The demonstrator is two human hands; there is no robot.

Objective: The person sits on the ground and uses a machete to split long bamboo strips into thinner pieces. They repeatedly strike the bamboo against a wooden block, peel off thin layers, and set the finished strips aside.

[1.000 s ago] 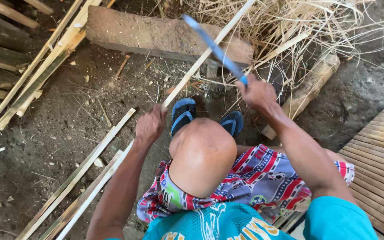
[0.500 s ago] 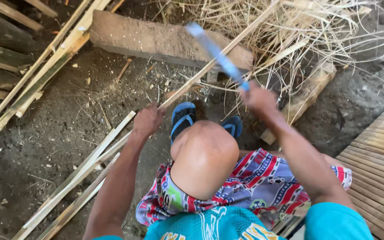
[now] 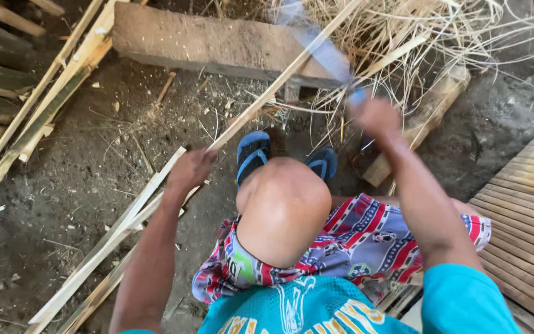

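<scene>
Left hand [image 3: 190, 170] grips a long, stiff, light bamboo strip [image 3: 267, 93] mid-length; right hand [image 3: 375, 117] clasps a blurred blade [image 3: 319, 46] upper centre

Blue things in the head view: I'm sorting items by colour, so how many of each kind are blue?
Blue flip-flops: 2, left one and right one
Blue-handled blade, blurred, in the right hand: 1
Total: 3

Blue sandals [image 3: 253, 154] are seen on dark brown earth [image 3: 63, 204]. The shorts [image 3: 353, 241] are patterned in red, white, blue and grey stripes. A teal shirt [image 3: 316, 309] with yellow print is worn. The strips [image 3: 112, 229] are pale tan, the straw [image 3: 440, 31] yellowish.
</scene>
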